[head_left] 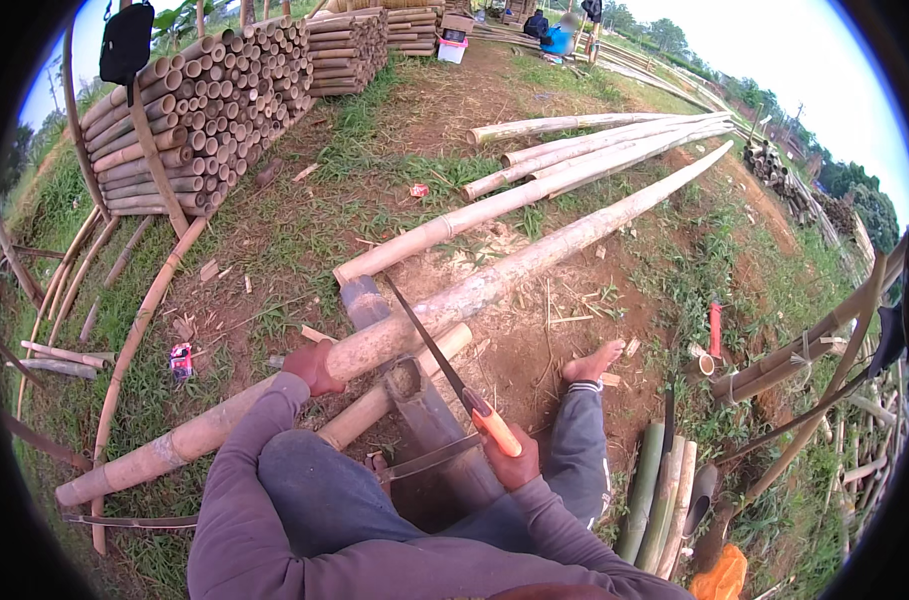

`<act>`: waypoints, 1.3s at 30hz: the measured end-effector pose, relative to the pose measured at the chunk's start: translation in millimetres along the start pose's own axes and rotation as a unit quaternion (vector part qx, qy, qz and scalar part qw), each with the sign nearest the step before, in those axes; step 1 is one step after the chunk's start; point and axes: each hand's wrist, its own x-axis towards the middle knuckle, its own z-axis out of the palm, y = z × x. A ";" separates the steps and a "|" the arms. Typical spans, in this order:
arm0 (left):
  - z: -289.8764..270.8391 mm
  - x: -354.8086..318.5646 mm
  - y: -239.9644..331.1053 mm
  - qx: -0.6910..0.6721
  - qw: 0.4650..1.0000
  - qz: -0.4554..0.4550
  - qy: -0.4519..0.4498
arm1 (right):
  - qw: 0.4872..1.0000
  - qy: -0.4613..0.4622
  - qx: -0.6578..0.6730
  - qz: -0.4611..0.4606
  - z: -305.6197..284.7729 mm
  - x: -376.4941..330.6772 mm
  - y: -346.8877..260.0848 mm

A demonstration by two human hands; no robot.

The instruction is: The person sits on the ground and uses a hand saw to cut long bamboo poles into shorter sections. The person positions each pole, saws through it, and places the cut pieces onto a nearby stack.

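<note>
The long bamboo pole point(534, 262) lay slantwise over a dark timber support point(362, 300), the blade of the handsaw point(436, 350) crossing it. Left hand point(314, 368): fingers clasped the pole; right hand point(512, 460): fingers wrapped round the saw's handle, on the pole's near side. Beyond the pole, a bamboo stack point(209, 115) stood to its left.

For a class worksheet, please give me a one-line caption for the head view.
Left hand on a bamboo pole, right hand gripping a saw, its blade across the pole.
</note>
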 end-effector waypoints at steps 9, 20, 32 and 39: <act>-11.1 7.4 2.9 0.010 1.000 -0.025 -0.014 | 1.000 -0.006 0.005 0.002 2.5 9.2 3.5; -6.8 8.2 -1.6 -0.005 1.000 -0.013 -0.019 | 1.000 -0.001 -0.004 0.004 3.5 7.7 2.6; -8.4 8.5 -3.3 -0.001 1.000 -0.014 -0.028 | 1.000 0.002 -0.002 0.001 5.5 5.8 22.2; 1.9 13.9 14.3 0.135 0.989 -0.002 0.056 | 1.000 -0.004 -0.018 0.002 -3.4 12.3 1.6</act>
